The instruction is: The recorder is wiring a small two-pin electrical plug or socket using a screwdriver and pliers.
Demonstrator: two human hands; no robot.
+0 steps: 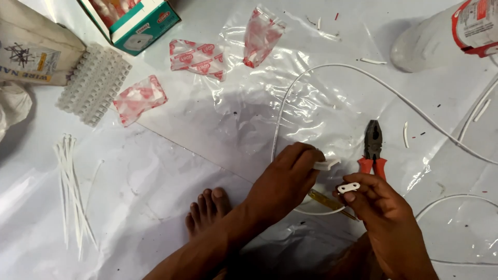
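My left hand (pixel 284 181) pinches a small white plastic piece (pixel 327 165) at its fingertips, low in the middle of the head view. Just to its right, my right hand (pixel 381 210) grips a small white plastic cover with two holes (pixel 348 187) between thumb and fingers. A white cable (pixel 332 67) loops from under my left hand up and across to the right edge. Red-handled pliers (pixel 373 148) lie on the sheet just above my right hand. A yellow-handled screwdriver (pixel 332 203) lies between my hands, partly hidden.
My bare foot (pixel 207 207) rests on the white plastic sheet (pixel 155 171). White cable ties (pixel 72 186) lie at left, a white terminal strip (pixel 96 83) and small red-and-clear packets (pixel 140 98) above them. A teal box (pixel 137 21) and a white bottle (pixel 446 36) stand at the top.
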